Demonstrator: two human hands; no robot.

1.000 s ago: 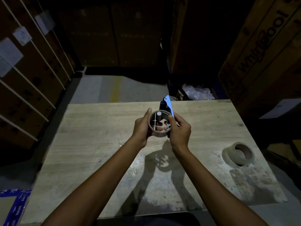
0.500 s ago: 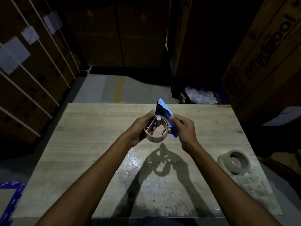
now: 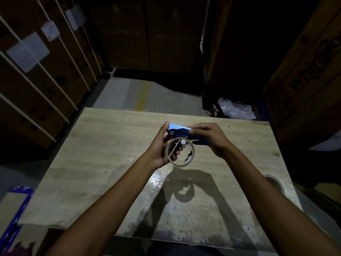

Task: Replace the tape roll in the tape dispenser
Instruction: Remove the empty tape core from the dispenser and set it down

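Observation:
Above the middle of the wooden table (image 3: 103,145) I hold a blue tape dispenser (image 3: 180,134) lying roughly level. A nearly bare cardboard tape core (image 3: 181,165) hangs at its lower side, around a small white spindle. My left hand (image 3: 158,150) grips the core, with fingers through the ring and the thumb against the dispenser's left end. My right hand (image 3: 212,139) pinches the dispenser's right end. A second tape roll (image 3: 275,183) lies on the table at the right, dark and partly hidden behind my right forearm.
Tall cardboard boxes stand to the left (image 3: 36,85), behind, and to the right (image 3: 304,80) of the table. A crumpled plastic bag (image 3: 236,108) lies on the floor past the far right corner. A blue-edged flat box (image 3: 13,209) lies at lower left.
The dispenser has swung from standing upright to lying level, and the core now hangs below it. My right hand has slid to its right end. The spare roll is now mostly behind my forearm.

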